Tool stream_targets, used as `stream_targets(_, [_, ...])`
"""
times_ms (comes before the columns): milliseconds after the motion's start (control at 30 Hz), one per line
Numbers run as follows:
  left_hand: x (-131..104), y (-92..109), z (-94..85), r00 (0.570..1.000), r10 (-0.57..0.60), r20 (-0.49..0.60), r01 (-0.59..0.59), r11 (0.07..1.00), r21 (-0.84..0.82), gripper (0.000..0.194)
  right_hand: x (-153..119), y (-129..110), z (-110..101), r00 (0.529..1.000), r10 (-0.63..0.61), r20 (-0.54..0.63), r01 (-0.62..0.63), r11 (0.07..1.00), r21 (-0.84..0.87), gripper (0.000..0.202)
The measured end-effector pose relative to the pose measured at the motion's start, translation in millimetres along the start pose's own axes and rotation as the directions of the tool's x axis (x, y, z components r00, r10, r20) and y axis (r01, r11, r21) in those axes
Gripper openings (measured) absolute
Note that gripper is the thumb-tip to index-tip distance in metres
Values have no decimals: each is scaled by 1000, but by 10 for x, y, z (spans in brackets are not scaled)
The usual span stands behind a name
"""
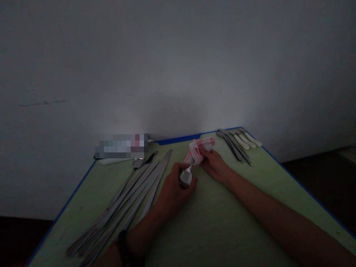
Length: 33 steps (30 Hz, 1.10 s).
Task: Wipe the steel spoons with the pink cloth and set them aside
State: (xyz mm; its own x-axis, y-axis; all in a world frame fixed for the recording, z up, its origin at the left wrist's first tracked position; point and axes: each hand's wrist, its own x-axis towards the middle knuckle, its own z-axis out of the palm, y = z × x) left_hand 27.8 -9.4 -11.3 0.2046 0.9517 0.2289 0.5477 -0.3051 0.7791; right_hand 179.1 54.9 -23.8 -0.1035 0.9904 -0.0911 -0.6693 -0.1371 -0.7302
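Observation:
My left hand (174,189) is closed around the bowl end of a shiny metal spoon (186,178) near the middle of the table. The spoon's narrow neck runs up and away into a folded pink-and-white cloth (196,152). My right hand (215,163) pinches this cloth around the handle, most of which is hidden. Left of my left hand lies a spread of long metal utensils (130,196), some with flat, blade-like ends.
Smaller cutlery with dark handles (232,146) and white-handled pieces (243,141) lie at the far right. A pixelated rectangular object (122,146) rests at the far left. The green tabletop (222,222) has a blue edge and meets a grey wall (178,66).

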Motion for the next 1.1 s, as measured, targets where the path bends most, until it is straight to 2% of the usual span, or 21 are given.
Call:
stream_targets(400, [1,-3,-2,1000,16,-6,-16,1000,2,31,10,7,-17,1000,6,7,-5,1000,-10,20])
stream_targets(1100, [-2,20,-3,999,-21,27,22,999,-38,31,1,4,4,1000,7,-1,-7,1000,19,21])
